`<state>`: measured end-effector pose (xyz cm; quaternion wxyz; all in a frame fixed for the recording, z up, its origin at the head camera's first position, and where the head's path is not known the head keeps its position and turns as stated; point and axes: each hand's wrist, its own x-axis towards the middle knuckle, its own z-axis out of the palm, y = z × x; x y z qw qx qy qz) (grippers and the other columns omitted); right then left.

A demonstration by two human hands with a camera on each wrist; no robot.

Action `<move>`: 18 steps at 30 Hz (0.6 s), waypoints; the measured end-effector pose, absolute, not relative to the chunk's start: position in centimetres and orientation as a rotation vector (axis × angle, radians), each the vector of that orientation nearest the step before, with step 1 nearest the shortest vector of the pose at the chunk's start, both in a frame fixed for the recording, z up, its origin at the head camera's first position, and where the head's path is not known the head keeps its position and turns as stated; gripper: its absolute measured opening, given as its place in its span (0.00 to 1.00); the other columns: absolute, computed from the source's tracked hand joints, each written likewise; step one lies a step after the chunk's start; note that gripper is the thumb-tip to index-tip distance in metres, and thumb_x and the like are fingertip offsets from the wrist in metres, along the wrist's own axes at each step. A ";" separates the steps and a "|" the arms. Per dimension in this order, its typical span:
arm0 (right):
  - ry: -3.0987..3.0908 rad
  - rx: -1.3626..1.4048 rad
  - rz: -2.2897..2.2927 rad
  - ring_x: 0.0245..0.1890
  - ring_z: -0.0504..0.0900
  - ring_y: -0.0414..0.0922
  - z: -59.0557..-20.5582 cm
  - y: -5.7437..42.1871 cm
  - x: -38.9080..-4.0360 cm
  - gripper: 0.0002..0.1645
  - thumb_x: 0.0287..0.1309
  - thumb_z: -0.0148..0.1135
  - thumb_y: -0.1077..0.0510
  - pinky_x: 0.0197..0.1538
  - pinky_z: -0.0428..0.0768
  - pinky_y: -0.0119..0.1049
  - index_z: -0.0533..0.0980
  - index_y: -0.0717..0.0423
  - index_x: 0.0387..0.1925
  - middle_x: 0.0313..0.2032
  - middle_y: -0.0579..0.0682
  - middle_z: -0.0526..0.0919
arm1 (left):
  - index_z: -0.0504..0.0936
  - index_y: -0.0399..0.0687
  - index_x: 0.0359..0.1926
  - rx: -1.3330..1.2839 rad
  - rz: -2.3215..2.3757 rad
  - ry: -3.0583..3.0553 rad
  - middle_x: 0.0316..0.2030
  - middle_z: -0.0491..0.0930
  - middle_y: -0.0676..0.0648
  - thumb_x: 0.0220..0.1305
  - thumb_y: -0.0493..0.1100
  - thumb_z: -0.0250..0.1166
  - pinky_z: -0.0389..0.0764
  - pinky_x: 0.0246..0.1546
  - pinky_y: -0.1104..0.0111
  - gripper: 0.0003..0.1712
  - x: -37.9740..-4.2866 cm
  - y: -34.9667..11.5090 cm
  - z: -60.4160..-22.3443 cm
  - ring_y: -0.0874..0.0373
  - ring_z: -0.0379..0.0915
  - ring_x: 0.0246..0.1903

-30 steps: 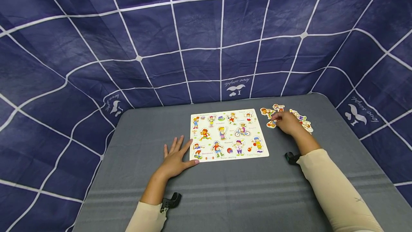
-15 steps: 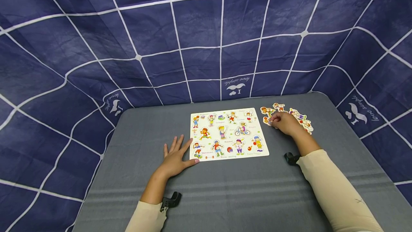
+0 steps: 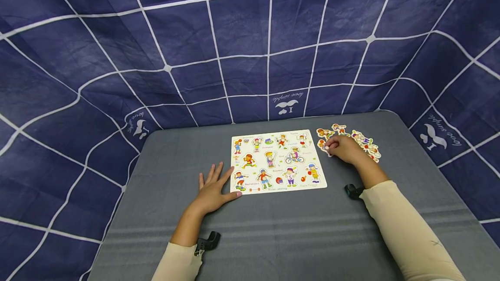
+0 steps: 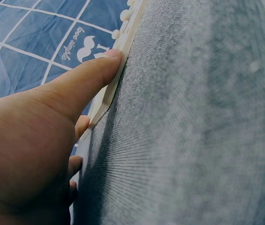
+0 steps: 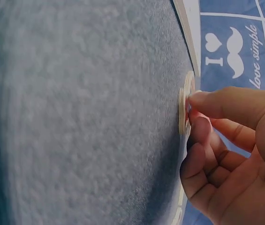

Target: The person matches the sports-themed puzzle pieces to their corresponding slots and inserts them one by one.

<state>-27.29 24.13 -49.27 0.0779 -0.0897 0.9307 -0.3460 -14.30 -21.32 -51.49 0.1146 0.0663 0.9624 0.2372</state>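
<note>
A white puzzle board (image 3: 312, 157) printed with children playing sports lies on the grey table. My left hand (image 3: 211, 196) rests at its lower left corner, fingers spread and straight; in the left wrist view the thumb (image 4: 109, 61) lies on the board's edge. Right of the board, my right hand (image 3: 345, 148) pinches a cut-out figure puzzle piece (image 3: 322, 144) between thumb and fingertips. The right wrist view has this piece (image 5: 182, 112) edge-on, low over the cloth. Part of it is hidden behind the fingers.
Several loose puzzle pieces lie beyond the right hand, among them two figures, one (image 3: 324, 133) left of the other (image 3: 339, 129), and a cluster (image 3: 367, 143) farther right. A blue curtain (image 3: 250, 77) with white lines rises behind the table (image 3: 281, 237).
My right hand has shifted slightly left, and the pinched puzzle piece has turned, now standing more upright in view. My left hand has stayed on the board's corner.
</note>
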 end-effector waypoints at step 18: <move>2.822 -0.284 -0.976 0.30 0.76 0.40 -48.9 22.9 -27.2 0.07 0.60 0.64 0.63 0.37 0.71 0.34 0.83 0.59 0.41 0.33 0.52 0.85 | 0.54 0.68 0.80 0.193 0.702 2.825 0.82 0.39 0.46 0.56 0.75 0.66 0.22 0.73 0.34 0.55 -14.4 -21.3 -51.5 0.42 0.25 0.81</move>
